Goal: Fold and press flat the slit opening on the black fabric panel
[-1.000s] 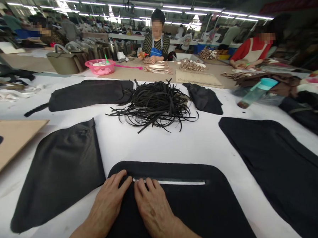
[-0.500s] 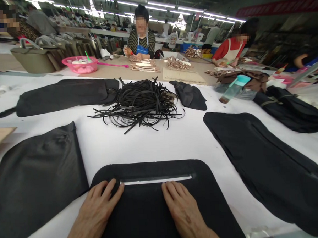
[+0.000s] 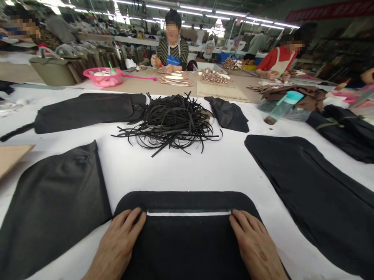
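A black panel of leather-like material (image 3: 180,253) with rounded top corners lies flat in front of me. Near its upper edge runs a long narrow slot (image 3: 187,214), through which white shows. My left hand (image 3: 121,235) rests at the slot's left end, its fingertips on the panel and the thumb apart from the fingers. At the right end, my right hand (image 3: 255,241) presses its fingertips on the material just below the slot. Both hands have their fingers stretched out, with nothing gripped in them.
Black panels (image 3: 58,205) lie to the left, and slotted ones (image 3: 314,183) to the right. Beyond are a heap of black strips (image 3: 176,119), a bottle with a turquoise lid (image 3: 282,108) and a pink basin (image 3: 104,79). Co-workers (image 3: 172,49) work across the table.
My right hand has slid right along the slot, from about its middle-right to its right end. My left hand stays at the left end. The view has shifted slightly.
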`<state>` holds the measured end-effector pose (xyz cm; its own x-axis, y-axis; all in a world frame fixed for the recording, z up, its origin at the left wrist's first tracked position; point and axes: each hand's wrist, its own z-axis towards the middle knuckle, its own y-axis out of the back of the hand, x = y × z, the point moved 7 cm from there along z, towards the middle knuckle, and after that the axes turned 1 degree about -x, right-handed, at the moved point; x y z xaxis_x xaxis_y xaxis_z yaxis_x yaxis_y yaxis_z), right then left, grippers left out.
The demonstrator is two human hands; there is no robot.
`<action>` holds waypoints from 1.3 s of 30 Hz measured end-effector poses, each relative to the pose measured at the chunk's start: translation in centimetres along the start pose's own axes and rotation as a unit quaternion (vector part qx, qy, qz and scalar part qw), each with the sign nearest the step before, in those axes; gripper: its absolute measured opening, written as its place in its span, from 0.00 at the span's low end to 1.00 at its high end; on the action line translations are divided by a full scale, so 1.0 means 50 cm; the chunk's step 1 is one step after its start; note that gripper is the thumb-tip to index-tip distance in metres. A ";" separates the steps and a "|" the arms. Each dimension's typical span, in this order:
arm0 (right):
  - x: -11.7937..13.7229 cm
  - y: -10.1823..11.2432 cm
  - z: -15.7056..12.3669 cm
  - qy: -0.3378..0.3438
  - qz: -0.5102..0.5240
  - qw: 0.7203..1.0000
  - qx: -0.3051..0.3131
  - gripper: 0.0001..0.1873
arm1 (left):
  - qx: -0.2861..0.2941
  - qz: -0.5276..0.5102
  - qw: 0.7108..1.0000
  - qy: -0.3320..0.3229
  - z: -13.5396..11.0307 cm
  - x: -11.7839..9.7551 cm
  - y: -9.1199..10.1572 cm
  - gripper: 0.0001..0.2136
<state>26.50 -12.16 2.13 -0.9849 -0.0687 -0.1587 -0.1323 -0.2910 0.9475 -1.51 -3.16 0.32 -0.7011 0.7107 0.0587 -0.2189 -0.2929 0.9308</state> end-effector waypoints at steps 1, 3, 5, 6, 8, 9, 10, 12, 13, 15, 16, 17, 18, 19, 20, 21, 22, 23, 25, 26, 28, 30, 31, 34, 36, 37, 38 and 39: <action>0.007 0.005 0.005 0.008 0.001 1.000 -0.011 0.21 | -0.008 -0.011 1.000 0.010 0.001 0.000 0.008 0.25; 0.033 0.017 0.024 0.029 0.024 0.999 -0.030 0.19 | -0.026 -0.033 0.998 0.035 0.008 0.001 0.024 0.22; 0.071 0.029 0.057 0.043 0.078 0.996 -0.031 0.15 | -0.035 -0.060 0.995 0.073 0.021 0.006 0.038 0.17; 0.093 0.033 0.077 0.047 0.112 0.992 -0.020 0.12 | -0.031 -0.083 0.992 0.094 0.029 0.009 0.042 0.16; 0.142 0.036 0.119 0.050 0.173 0.984 0.013 0.08 | -0.004 -0.156 0.979 0.129 0.047 0.013 0.039 0.15; 0.166 0.037 0.139 0.052 0.192 0.980 0.027 0.07 | 0.015 -0.198 0.970 0.139 0.057 0.012 0.035 0.15; 0.190 0.036 0.157 0.058 0.203 0.977 0.038 0.07 | 0.034 -0.237 0.960 0.143 0.067 0.009 0.029 0.15; 0.229 0.030 0.186 0.069 0.203 0.976 0.050 0.09 | 0.066 -0.281 0.947 0.143 0.084 0.002 0.018 0.16; 0.245 0.023 0.197 0.076 0.198 0.976 0.054 0.09 | 0.078 -0.282 0.946 0.140 0.091 -0.001 0.012 0.16; 0.267 0.006 0.209 0.091 0.186 0.977 0.052 0.09 | 0.100 -0.256 0.953 0.129 0.100 -0.007 0.000 0.16; 0.275 -0.003 0.212 0.100 0.180 0.977 0.048 0.09 | 0.110 -0.237 0.958 0.121 0.102 -0.009 -0.005 0.16; 0.282 -0.012 0.213 0.112 0.173 0.978 0.041 0.09 | 0.117 -0.219 0.962 0.114 0.102 -0.011 -0.009 0.15; 0.287 -0.019 0.213 0.127 0.164 0.978 0.035 0.09 | 0.121 -0.205 0.965 0.108 0.102 -0.012 -0.012 0.14; 0.292 -0.026 0.212 0.142 0.156 0.977 0.029 0.10 | 0.121 -0.196 0.968 0.102 0.101 -0.012 -0.014 0.13; 0.297 -0.031 0.210 0.159 0.148 0.976 0.024 0.10 | 0.118 -0.192 0.969 0.097 0.099 -0.012 -0.014 0.13; 0.300 -0.034 0.209 0.173 0.142 0.974 0.018 0.10 | 0.115 -0.191 0.970 0.093 0.098 -0.012 -0.014 0.13; 0.303 -0.035 0.209 0.185 0.138 0.973 0.015 0.10 | 0.111 -0.192 0.971 0.091 0.097 -0.011 -0.013 0.13; 0.305 -0.036 0.210 0.192 0.135 0.972 0.013 0.10 | 0.109 -0.194 0.971 0.087 0.097 -0.010 -0.012 0.13; 0.305 -0.034 0.214 0.198 0.134 0.971 0.017 0.09 | 0.107 -0.193 0.972 0.080 0.098 -0.009 -0.013 0.11; 0.303 -0.033 0.217 0.197 0.135 0.971 0.022 0.09 | 0.108 -0.192 0.973 0.077 0.098 -0.008 -0.014 0.10; 0.299 -0.031 0.225 0.191 0.140 0.971 0.035 0.08 | 0.107 -0.186 0.974 0.071 0.101 -0.008 -0.018 0.07; 0.291 -0.031 0.231 0.180 0.152 0.971 0.051 0.08 | 0.105 -0.182 0.975 0.069 0.104 -0.009 -0.023 0.06; 0.287 -0.032 0.234 0.173 0.159 0.970 0.059 0.07 | 0.103 -0.180 0.976 0.068 0.105 -0.009 -0.025 0.06; 0.275 -0.034 0.238 0.152 0.182 0.969 0.074 0.07 | 0.098 -0.176 0.977 0.068 0.106 -0.011 -0.027 0.06; 0.269 -0.035 0.239 0.139 0.197 0.968 0.074 0.07 | 0.095 -0.178 0.977 0.072 0.106 -0.010 -0.027 0.06; 0.268 -0.035 0.238 0.135 0.205 0.967 0.071 0.07 | 0.093 -0.179 0.977 0.074 0.106 -0.010 -0.027 0.06; 0.267 -0.035 0.237 0.132 0.212 0.966 0.065 0.07 | 0.091 -0.181 0.976 0.077 0.106 -0.008 -0.027 0.06; 0.267 -0.036 0.236 0.133 0.215 0.966 0.057 0.06 | 0.089 -0.182 0.976 0.081 0.106 -0.007 -0.027 0.06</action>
<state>12.26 -1.30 1.61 -0.8905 -0.4067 0.2042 0.2553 -0.0749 0.9640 2.62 0.37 0.94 -0.6997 0.6324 -0.3324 -0.3620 0.0872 0.9281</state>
